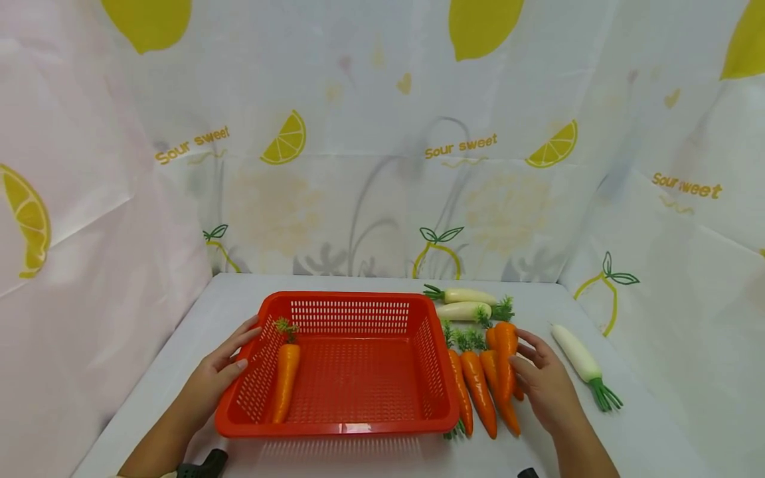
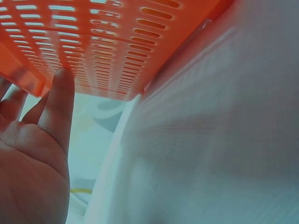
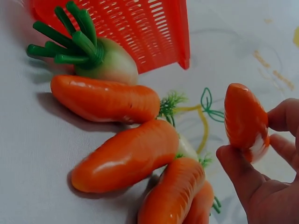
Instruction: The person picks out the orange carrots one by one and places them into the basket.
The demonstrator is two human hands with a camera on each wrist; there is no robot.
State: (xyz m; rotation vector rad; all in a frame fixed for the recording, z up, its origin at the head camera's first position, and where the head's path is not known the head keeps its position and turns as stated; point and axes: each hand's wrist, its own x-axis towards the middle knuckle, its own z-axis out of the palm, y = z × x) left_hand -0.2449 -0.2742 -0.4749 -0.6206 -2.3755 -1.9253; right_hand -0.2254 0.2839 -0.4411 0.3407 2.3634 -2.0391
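My left hand [image 1: 212,375] rests with fairly straight fingers against the left side of a red plastic basket [image 1: 340,428]; in the left wrist view its fingers [image 2: 58,102] touch the slotted wall. One carrot [image 1: 287,378] with a green tuft lies inside the basket, along its left. My right hand [image 1: 544,382] pinches a carrot [image 3: 243,119] between thumb and fingers, raised above several carrots [image 1: 478,392] lying beside the basket's right side. Among them, a white radish [image 3: 112,60] with green stems sits close to the basket, mostly hidden in the head view.
Two white radishes [image 1: 469,296] lie behind the carrots at the back of the white table [image 1: 239,285]. A further white radish [image 1: 576,352] lies right of my right hand. Lemon-printed sheets [image 1: 370,199] stand around the table's back and sides.
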